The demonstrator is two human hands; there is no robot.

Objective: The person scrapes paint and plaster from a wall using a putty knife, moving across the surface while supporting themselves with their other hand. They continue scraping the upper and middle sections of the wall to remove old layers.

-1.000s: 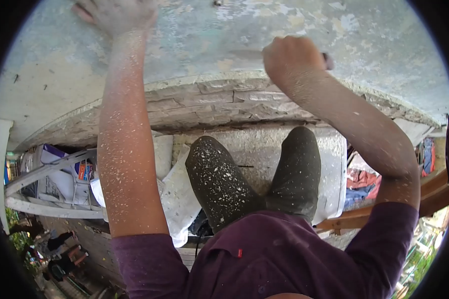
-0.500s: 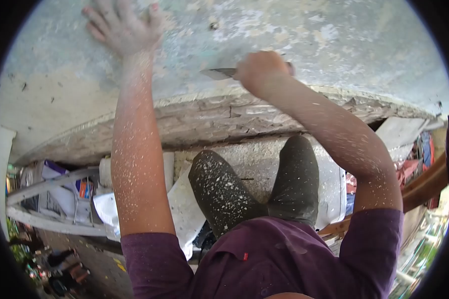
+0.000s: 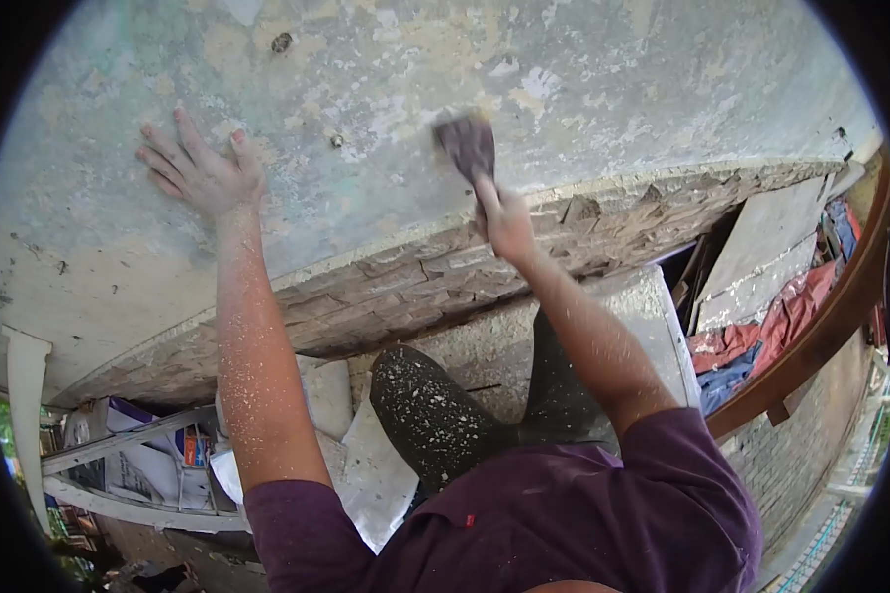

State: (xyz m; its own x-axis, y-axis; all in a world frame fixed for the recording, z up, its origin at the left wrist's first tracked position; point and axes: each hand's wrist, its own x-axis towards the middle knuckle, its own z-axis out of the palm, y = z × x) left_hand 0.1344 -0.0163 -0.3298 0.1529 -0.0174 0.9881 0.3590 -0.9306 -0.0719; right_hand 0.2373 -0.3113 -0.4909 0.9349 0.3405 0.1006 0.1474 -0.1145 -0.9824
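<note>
My left hand (image 3: 206, 176) lies flat with fingers spread against the patchy, flaking wall (image 3: 366, 198). Pale dust coats it and the forearm. To the right, my right hand (image 3: 505, 225) is wrapped round the handle of a scraper (image 3: 468, 148), whose wide, blurred blade points up and left over the wall. Whether the blade touches the surface cannot be made out. White flecks cover both arms and the dark trousers (image 3: 430, 405).
A rough stone ledge (image 3: 405, 282) runs below the painted wall. At the lower left a white frame (image 3: 119, 450) holds papers and bags. Red cloth (image 3: 801, 301) and a curved brown beam (image 3: 821, 341) are at the right, beside a leaning pale board (image 3: 761, 252).
The view has shifted and tilted. My right hand has swung the scraper from pointing left to pointing upward, with the arm straighter. My left hand still rests on the wall.
</note>
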